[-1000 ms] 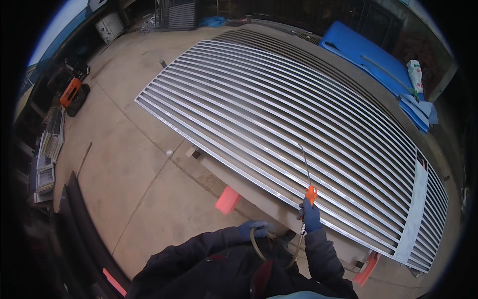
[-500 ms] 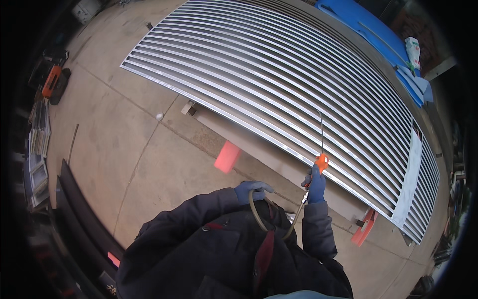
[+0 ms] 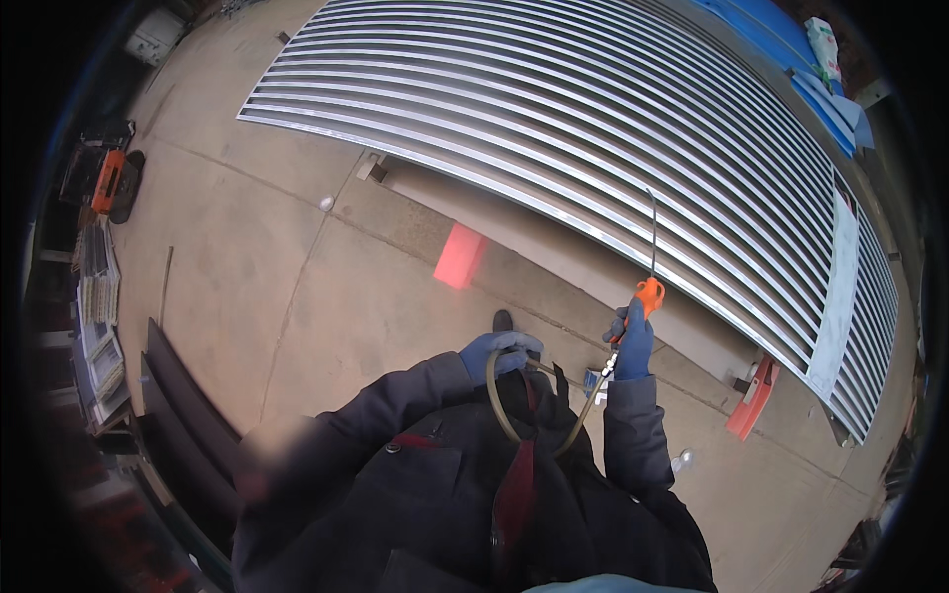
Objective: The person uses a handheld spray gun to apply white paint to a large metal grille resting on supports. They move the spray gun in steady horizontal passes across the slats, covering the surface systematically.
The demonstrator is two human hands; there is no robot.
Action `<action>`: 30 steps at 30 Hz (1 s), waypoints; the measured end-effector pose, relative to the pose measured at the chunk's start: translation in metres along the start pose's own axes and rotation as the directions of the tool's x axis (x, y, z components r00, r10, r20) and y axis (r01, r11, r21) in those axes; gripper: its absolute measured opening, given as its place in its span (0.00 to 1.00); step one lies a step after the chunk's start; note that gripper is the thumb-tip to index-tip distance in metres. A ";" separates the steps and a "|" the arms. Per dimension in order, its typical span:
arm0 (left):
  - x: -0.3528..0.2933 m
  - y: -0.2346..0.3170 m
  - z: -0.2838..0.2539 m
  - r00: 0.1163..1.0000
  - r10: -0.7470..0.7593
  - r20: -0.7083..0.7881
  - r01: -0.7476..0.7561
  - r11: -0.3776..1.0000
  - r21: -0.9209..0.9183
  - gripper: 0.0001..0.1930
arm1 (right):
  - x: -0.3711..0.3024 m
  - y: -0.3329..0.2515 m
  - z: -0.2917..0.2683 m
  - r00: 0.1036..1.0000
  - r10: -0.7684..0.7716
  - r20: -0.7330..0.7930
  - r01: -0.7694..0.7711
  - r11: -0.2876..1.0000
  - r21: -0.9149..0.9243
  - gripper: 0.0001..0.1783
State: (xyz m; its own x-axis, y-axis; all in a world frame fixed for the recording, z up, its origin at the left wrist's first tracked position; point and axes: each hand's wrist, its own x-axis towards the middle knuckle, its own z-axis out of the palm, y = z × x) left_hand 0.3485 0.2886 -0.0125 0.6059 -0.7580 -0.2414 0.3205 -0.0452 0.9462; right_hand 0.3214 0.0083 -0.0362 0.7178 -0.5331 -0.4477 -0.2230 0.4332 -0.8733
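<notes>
My right hand (image 3: 635, 341), in a blue-grey glove, is closed round an orange air blow gun (image 3: 647, 294). Its long thin nozzle (image 3: 652, 229) points away from me, over the near edge of a large slatted metal panel (image 3: 514, 128). A metal coupling joins the gun's handle to a yellowish air hose (image 3: 502, 415). My left hand (image 3: 494, 356), gloved alike, grips a loop of that hose in front of my dark jacket. The panel is made of many parallel silvery slats and lies flat, raised off the floor. A pale flat strip (image 3: 832, 296) crosses its right part.
Red-pink supports (image 3: 460, 255) show under the panel's near side, another red one (image 3: 753, 400) to the right. Blue sheeting (image 3: 825, 104) and a white bag (image 3: 822, 44) are at the far right. Dark long panels (image 3: 183, 395) and an orange machine (image 3: 107, 183) stand left on the concrete floor (image 3: 237, 257).
The view has shifted, so the panel sits higher and further right in the picture. A dark shoe tip now shows beyond my left hand. Both hands keep their holds.
</notes>
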 end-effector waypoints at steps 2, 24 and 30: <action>-0.015 0.003 0.006 0.999 -0.042 -0.014 0.042 0.999 0.007 0.19 | -0.013 0.007 -0.001 0.974 0.198 0.112 -0.185 0.976 -0.117 0.22; -0.182 -0.003 -0.109 0.994 0.009 -0.106 -0.031 0.976 -0.215 0.18 | -0.083 0.081 0.176 0.957 0.092 0.276 -0.095 0.996 -0.003 0.23; -0.278 -0.027 -0.194 0.988 -0.045 -0.149 0.039 0.998 -0.046 0.18 | -0.111 0.114 0.299 0.912 0.182 0.368 -0.138 0.980 -0.143 0.24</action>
State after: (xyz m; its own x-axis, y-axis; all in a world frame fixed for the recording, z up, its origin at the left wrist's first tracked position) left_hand 0.3131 0.6269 -0.0125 0.6926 -0.6495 -0.3137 0.3770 -0.0447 0.9251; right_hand 0.4138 0.3337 -0.0286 0.8569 -0.1395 -0.4963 -0.4117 0.3941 -0.8217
